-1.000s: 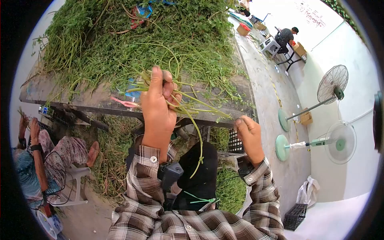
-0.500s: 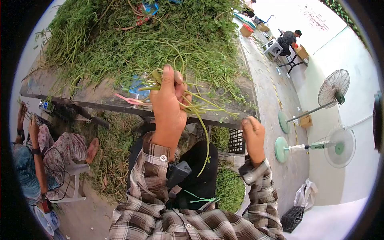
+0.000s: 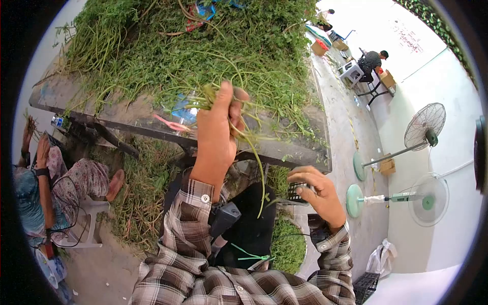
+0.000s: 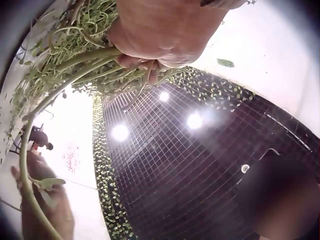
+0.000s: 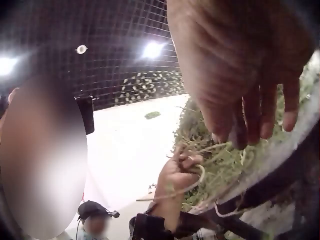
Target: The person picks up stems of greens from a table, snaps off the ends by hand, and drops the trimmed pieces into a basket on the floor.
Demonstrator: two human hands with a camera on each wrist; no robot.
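In the head view the left hand (image 3: 217,133) grips a small bunch of green stems (image 3: 257,168) above the table's front edge; one long stem hangs down below the fist. The left wrist view shows the fingers curled round these stems (image 4: 35,107). To the right, apart from the bunch, the right hand (image 3: 319,194) has its fingers spread and loosely bent, holding nothing. In the right wrist view its fingers (image 5: 252,112) hang apart, with the left hand (image 5: 177,175) and its stems beyond.
A large heap of leafy greens (image 3: 203,46) covers much of the dark table (image 3: 137,122). A pink strip (image 3: 172,123) lies near its edge. Below are a black crate (image 3: 297,192) and more greens (image 3: 288,244). A seated person (image 3: 46,198) is at left, two fans (image 3: 424,124) at right.
The right hand has moved down and its fingers have opened out from a pinch. The left hand has shifted right, still gripping the stems. The surroundings have shifted slightly in the head view.
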